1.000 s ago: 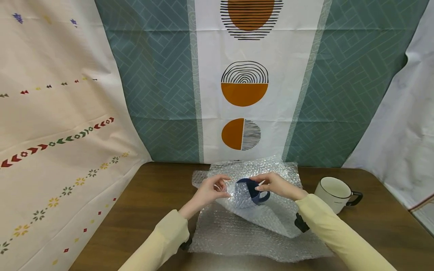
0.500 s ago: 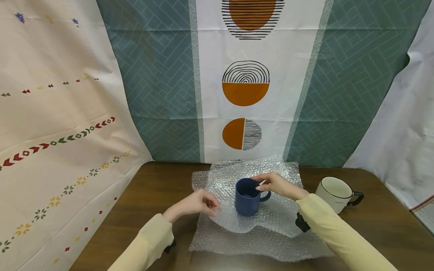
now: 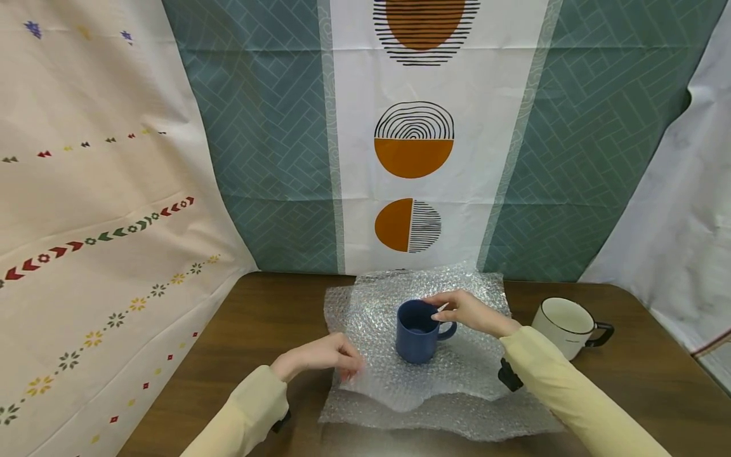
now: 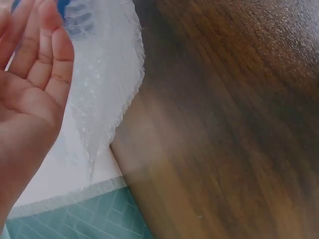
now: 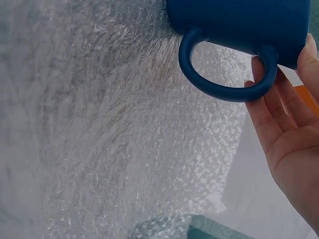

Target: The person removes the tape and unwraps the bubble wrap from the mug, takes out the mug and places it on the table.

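Note:
A blue mug (image 3: pixel 415 336) stands upright on layered bubble wrap (image 3: pixel 457 371), its handle pointing right. My right hand (image 3: pixel 465 312) pinches the mug's rim above the handle. The right wrist view shows the thumb at the rim and the fingers (image 5: pixel 286 102) beside the handle (image 5: pixel 219 92). At the front left edge of the upper sheet, my left hand (image 3: pixel 331 357) holds its corner with bent fingers; the fingertips are blurred. In the left wrist view, the wrap (image 4: pixel 102 74) runs behind these fingers (image 4: pixel 50 55), and the thumb is hidden.
A cream mug (image 3: pixel 564 327) with a dark rim and black handle stands right of the wrap, behind the right forearm. The brown wooden table (image 3: pixel 263 317) ends at a hanging patterned cloth (image 3: pixel 411 190). More cloth hangs on both sides.
The wrap flap that covered the mug has been folded back down toward the front left by my left hand, uncovering the mug. My right hand has stayed at the rim.

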### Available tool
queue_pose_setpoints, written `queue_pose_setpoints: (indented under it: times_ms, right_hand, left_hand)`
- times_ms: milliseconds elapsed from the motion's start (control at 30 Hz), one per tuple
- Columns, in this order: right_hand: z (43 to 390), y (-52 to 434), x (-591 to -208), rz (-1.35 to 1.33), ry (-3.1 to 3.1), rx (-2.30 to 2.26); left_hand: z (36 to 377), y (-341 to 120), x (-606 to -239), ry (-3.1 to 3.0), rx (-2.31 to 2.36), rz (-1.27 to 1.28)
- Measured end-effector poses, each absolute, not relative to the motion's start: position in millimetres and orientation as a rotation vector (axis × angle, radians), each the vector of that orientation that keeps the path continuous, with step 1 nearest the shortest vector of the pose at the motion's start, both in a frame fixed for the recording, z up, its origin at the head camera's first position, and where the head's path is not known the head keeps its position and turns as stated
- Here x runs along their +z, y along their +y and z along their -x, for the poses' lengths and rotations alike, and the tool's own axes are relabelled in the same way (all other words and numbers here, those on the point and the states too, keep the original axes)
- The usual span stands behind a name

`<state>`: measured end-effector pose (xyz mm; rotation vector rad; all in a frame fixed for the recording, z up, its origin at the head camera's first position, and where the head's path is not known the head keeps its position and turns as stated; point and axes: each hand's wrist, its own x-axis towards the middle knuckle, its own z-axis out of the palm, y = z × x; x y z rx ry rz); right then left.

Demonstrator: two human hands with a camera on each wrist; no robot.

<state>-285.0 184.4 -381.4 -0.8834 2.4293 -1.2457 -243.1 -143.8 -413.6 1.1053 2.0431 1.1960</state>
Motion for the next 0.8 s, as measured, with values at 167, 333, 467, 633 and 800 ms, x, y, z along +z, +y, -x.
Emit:
queue_pose_setpoints:
  times_ms: [167,333,467,633,800]
  right_hand:
    - [285,184,-382,0.852,2.423,-1.261]
    - [284,184,-382,0.846,2.427,-1.26]
    - [285,184,-382,0.856,2.438,-1.248]
    - [284,184,-383,0.839,2.444,-1.256]
    - [283,184,-383,0.824,2.452,-1.255]
  left_hand:
    - [238,-137,-413,2.044,1.057,-1.092]
    - [233,-131,-411,2.057,0.965,-1.121]
    - [226,-127,-409,2.176,0.795,-1.158]
    - [221,-122,-410,2.266,0.607,-1.163]
    - [221,-121,-410,2.285,0.542,-1.139]
